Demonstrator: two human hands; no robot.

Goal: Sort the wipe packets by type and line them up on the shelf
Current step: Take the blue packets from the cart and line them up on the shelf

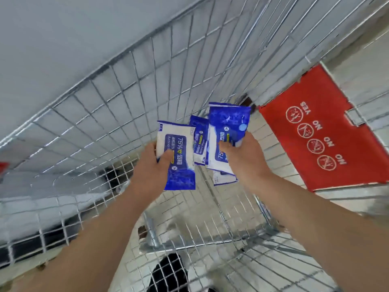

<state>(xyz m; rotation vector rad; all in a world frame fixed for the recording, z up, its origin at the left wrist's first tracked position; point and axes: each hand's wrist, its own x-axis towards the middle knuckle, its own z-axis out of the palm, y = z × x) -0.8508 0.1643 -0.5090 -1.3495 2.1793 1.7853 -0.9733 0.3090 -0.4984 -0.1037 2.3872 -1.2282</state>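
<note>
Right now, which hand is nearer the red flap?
Right. The right hand, holding packets, sits just left of the red flap; the left hand, holding a packet, is farther left.

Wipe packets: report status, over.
Left hand grips one wipe packet. Right hand grips a fanned stack of blue packets. Both held over the wire cart; no shelf in view.
</note>
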